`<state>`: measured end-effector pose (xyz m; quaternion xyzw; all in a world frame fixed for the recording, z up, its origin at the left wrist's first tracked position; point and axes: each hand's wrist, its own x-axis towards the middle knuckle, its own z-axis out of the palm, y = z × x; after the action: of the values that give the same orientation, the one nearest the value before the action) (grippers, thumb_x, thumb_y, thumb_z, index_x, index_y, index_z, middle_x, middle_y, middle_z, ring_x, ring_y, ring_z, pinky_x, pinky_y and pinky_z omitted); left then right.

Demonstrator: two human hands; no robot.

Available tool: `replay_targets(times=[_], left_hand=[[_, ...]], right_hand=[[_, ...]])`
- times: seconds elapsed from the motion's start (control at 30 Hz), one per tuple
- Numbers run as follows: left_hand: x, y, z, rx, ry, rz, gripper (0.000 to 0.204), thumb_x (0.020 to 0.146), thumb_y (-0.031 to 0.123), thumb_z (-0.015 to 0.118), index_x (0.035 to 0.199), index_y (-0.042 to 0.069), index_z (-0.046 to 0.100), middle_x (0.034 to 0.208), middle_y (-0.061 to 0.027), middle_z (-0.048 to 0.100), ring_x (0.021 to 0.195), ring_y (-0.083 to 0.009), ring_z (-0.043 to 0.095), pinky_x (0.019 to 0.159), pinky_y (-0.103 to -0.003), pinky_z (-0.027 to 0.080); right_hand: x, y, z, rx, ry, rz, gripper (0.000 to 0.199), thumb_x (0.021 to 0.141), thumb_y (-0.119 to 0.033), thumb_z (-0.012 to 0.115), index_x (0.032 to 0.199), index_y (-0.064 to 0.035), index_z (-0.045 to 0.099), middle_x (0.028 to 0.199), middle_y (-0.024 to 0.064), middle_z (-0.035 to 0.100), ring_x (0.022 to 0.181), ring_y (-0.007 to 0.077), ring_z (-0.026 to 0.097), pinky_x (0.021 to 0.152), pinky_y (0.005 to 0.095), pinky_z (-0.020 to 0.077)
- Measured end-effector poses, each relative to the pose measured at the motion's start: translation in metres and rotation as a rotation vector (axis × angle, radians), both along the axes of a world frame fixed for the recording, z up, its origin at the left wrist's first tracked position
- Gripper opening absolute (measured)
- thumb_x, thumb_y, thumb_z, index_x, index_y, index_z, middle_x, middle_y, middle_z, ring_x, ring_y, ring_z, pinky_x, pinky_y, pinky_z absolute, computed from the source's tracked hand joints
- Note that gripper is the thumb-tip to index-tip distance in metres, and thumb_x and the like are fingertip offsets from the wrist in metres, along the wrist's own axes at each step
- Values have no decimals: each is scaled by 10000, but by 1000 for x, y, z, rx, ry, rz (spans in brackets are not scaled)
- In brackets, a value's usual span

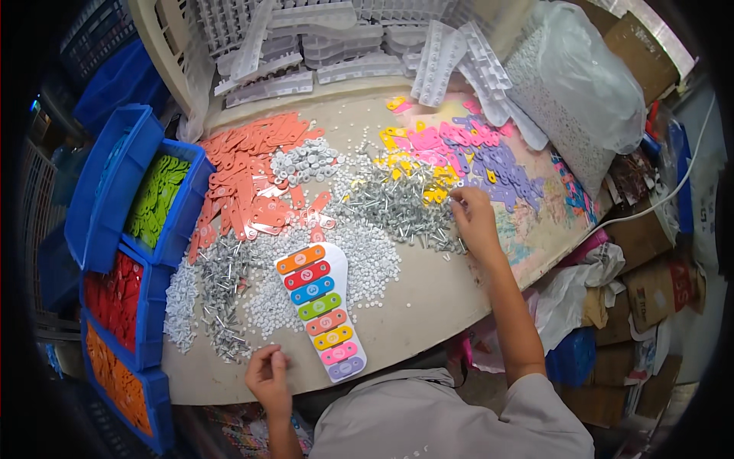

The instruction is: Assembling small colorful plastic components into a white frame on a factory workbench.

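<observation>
A white toy xylophone base (321, 310) lies near the table's front edge, with coloured bars across it from orange at the top to purple at the bottom. My left hand (267, 376) rests at the table edge just left of its lower end, fingers curled over small white washers. My right hand (474, 220) reaches out to the right, fingertips pinching at a pile of grey metal screws (397, 205). Whether it holds a screw is hidden by the fingers.
Salmon-coloured bars (248, 172), pink, yellow and purple bars (466, 153), white washers (367, 264) and more screws (222, 294) cover the table. Blue bins (164, 199) with green, red and orange bars line the left. White plastic bases (336, 46), a bag of white parts (573, 84) and cardboard boxes stand behind and right.
</observation>
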<state>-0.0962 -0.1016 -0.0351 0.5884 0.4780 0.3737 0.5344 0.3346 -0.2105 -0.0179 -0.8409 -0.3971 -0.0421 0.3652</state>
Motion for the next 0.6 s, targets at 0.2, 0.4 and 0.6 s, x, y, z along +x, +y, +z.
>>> replay_targets(times=[0.2, 0.4, 0.6], left_hand=[[7, -13, -16, 40, 50, -64, 102, 985, 56, 631, 1049, -16, 664, 809, -10, 637, 712, -69, 601, 614, -203, 454], [8, -10, -16, -58, 78, -15, 95, 968, 5, 618, 1031, -50, 664, 870, -49, 644, 746, -104, 628, 688, -242, 526], [12, -10, -17, -19, 103, 43, 105, 982, 31, 624, 1044, -47, 658, 866, -42, 641, 741, -93, 619, 682, -231, 517]], right_hand=[[-26, -1, -1, -32, 3, 67, 147, 917, -30, 646, 1063, -23, 660, 1020, 152, 636, 1016, 331, 611, 874, 388, 500], [-42, -20, -6, -17, 21, 84, 128, 907, -6, 647, 1034, -13, 663, 978, 151, 646, 932, 334, 634, 811, 374, 520], [-54, -37, -4, 0, 11, 172, 137, 895, 16, 645, 1028, -8, 667, 1005, 141, 663, 906, 319, 641, 752, 363, 528]])
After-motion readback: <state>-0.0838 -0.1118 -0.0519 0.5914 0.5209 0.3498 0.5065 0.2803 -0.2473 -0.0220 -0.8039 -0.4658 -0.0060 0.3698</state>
